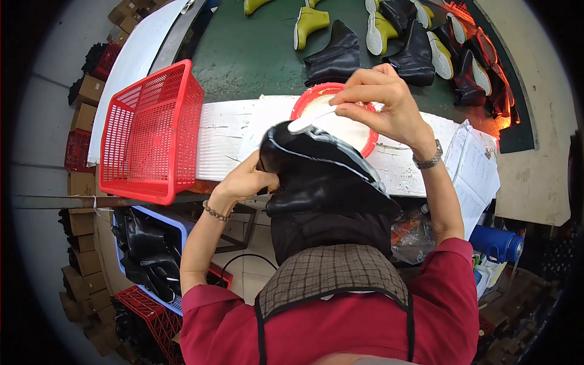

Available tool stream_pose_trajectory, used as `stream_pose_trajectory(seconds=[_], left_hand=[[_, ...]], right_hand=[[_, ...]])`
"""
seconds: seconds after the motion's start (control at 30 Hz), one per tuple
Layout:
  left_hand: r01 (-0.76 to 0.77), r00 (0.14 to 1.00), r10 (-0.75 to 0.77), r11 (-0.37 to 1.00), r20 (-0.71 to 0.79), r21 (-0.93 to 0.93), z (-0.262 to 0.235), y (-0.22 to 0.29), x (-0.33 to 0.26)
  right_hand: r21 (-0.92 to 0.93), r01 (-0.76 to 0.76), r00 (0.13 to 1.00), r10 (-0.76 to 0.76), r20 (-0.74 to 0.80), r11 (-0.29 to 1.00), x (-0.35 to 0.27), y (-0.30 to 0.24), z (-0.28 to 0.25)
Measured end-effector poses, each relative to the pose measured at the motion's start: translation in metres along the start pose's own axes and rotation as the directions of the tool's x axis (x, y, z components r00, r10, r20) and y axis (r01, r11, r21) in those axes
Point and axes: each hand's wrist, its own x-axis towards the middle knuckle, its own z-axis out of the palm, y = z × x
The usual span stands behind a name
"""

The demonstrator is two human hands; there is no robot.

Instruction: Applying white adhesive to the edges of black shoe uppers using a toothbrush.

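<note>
My left hand (248, 180) grips a black boot (307, 165) above my lap, its fingers partly hidden behind the boot. The boot lies tilted, and a whitish coating runs in a band along its upturned edge. In my right hand (386, 104), pinched between thumb and fingers, is a small white spoon-like tool (300, 126). Its rounded end meets the boot's edge near the left end of the coated band. Just beyond, partly covered by my right hand, stands a red bowl (311, 93) holding a creamy white substance (340, 125).
A red plastic basket (188, 128) stands at the bench's left. Black boots (333, 53) and yellow-green boots (311, 25) lie on the green surface (243, 67), with an orange glow at far right. Papers (471, 173), a blue bottle (496, 243) and a blue crate (185, 228) of black boots surround me.
</note>
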Motion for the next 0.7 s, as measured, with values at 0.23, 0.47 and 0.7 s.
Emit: stream_pose_trajectory(seconds=[0.23, 0.47, 0.7], left_hand=[[0.021, 1.0, -0.02, 0.999, 0.015, -0.039, -0.005, 0.008, 0.001], [-0.147, 0.968, 0.033, 0.881, -0.251, -0.45, -0.021, 0.012, 0.012], [-0.182, 0.977, 0.055, 0.721, -0.206, -0.669, -0.059, 0.059, 0.152]], right_hand=[[0.019, 0.018, 0.994, -0.016, -0.108, 1.0, -0.003, 0.012, 0.004], [0.251, -0.278, 0.897, 0.344, -0.278, 0.927, -0.078, 0.052, 0.02], [0.772, -0.431, 0.422, 0.86, -0.285, 0.467, -0.165, 0.148, 0.063]])
